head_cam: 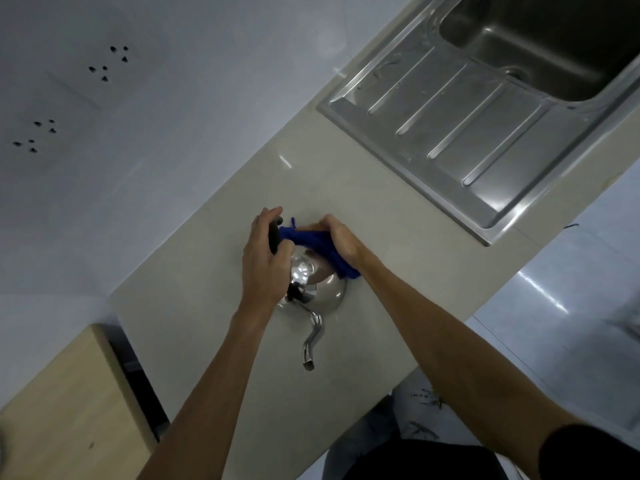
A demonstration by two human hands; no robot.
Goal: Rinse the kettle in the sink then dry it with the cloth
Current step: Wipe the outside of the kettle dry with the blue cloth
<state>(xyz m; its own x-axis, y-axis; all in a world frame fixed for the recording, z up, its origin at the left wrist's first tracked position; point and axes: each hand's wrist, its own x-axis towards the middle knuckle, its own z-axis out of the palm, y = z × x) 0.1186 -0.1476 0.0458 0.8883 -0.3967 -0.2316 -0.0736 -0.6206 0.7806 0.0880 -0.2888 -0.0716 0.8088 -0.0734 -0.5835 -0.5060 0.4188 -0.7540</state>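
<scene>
A shiny steel kettle (323, 291) stands on the beige counter (363, 209), its curved spout (311, 344) pointing toward me. My left hand (265, 259) is closed around the kettle's black handle (273, 239) from the left. My right hand (341, 237) presses a bunched blue cloth (320, 245) against the far right side of the kettle's top. The cloth covers part of the lid and hangs down to the counter at the right. The steel sink (554, 46) lies at the upper right, apart from the kettle.
The sink's ribbed draining board (460, 116) sits between the basin and the kettle. A white wall with sockets (104, 69) runs along the counter's far side. A wooden cabinet (62, 403) stands at lower left. The counter's near edge drops to a glossy floor (554, 323).
</scene>
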